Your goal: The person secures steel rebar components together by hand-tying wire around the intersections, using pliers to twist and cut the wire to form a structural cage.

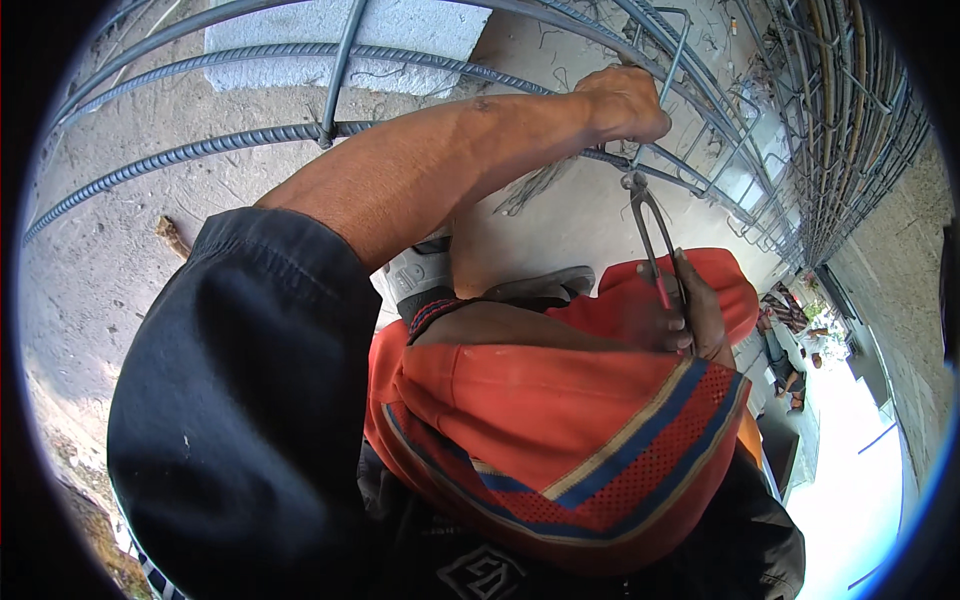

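I see my left hand clenched around a ribbed grey steel reinforcing bar in the cage ahead. My right hand grasps red-handled metal pincers, nose at the bar. The steel looks stiff and heavy; the handles offer the surest hold.

The pincers were slim dark metal with long handles, standing nearly upright, their head up against a ribbed steel bar of the cage. The bar, grey and ridged, ran slantwise toward the right (one of several alike), crossed by thin bent hoops of smoother rod.
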`<state>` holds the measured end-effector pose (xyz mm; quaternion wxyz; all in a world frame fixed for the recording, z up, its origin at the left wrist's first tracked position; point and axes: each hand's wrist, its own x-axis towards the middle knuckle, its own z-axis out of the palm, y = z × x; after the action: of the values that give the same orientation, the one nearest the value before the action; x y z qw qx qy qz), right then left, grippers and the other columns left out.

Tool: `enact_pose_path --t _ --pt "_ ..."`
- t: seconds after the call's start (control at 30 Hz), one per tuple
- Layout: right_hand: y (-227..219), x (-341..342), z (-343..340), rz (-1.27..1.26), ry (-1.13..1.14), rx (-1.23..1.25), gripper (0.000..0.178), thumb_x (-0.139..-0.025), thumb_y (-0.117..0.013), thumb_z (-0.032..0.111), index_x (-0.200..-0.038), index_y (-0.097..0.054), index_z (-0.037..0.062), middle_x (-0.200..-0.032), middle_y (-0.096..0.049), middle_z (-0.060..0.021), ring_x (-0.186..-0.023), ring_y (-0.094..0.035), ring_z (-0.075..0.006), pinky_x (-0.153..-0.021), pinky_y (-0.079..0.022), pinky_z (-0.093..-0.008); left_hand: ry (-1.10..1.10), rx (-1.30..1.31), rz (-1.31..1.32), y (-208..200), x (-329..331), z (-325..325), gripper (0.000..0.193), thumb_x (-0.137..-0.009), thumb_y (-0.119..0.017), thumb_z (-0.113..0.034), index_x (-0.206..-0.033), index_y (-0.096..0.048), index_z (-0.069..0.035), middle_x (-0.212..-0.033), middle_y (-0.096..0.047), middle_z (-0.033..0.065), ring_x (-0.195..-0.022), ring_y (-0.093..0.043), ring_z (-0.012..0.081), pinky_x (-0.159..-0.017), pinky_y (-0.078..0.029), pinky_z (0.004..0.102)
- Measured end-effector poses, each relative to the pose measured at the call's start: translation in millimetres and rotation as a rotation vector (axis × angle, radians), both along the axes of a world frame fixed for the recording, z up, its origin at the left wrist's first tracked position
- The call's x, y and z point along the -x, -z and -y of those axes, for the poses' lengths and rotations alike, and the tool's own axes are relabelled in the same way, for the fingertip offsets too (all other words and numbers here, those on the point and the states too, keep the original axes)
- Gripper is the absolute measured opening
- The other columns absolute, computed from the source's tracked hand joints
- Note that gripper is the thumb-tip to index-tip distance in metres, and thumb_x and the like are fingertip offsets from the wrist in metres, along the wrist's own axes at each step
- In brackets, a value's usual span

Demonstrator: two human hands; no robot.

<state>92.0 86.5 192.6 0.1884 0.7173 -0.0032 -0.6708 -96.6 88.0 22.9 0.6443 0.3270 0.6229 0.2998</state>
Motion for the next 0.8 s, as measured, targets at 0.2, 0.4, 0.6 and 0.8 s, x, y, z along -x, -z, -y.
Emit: enact_pose_path --t 0.2,0.4,0.6,0.8 --pt "-10 0 -6 -0.112 -0.421 -0.155 0.042 -0.083 -0.058 0.035 -0.113 -0.055 0.0062 -0.057 -0.049 -0.0017 -0.044 -0.049 -0.0117 -0.037 -0.042 -0.0271 0.06 -0.086 -0.004 1 -3 -4 0.045 -0.074 -0.058 -0.037 -0.088 -0.065 0.005 -0.1 -0.063 0.024 -0.097 -0.061 0.0332 -0.084 -0.047 0.0384" --pt "-26 30 5 0.093 -1.698 -0.599 0.066 -0.068 -0.075 0.021 -0.124 -0.043 0.003 -0.07 -0.059 -0.0092 -0.059 -0.059 -0.0204 -0.053 -0.048 -0.0321 0.032 -0.027 -0.012 2 -4 -5 0.027 -0.058 -0.059 -0.018 -0.077 -0.067 -0.001 -0.086 -0.065 0.0162 -0.085 -0.063 0.0277 -0.072 -0.05 0.0346" --pt "-19 -4 33 0.35 -2.395 -0.959 0.065 -0.081 -0.061 0.035 -0.137 -0.035 0.0153 -0.093 -0.055 -0.0118 -0.073 -0.061 -0.0315 -0.058 -0.05 -0.0418 0.096 -0.032 0.042 2 2 -3 0.046 -0.074 -0.059 -0.038 -0.09 -0.066 0.004 -0.098 -0.064 0.0211 -0.094 -0.062 0.0308 -0.084 -0.048 0.0371" --pt "-21 6 27 0.302 -2.328 -0.669 0.05 -0.092 -0.048 0.037 -0.133 -0.039 0.0117 -0.073 -0.057 -0.0188 -0.055 -0.059 -0.0351 -0.056 -0.05 -0.0464 0.065 0.008 -0.017 -5 -6 -7 0.034 -0.067 -0.061 -0.027 -0.089 -0.068 -0.001 -0.095 -0.066 0.0163 -0.091 -0.063 0.0276 -0.079 -0.05 0.036"
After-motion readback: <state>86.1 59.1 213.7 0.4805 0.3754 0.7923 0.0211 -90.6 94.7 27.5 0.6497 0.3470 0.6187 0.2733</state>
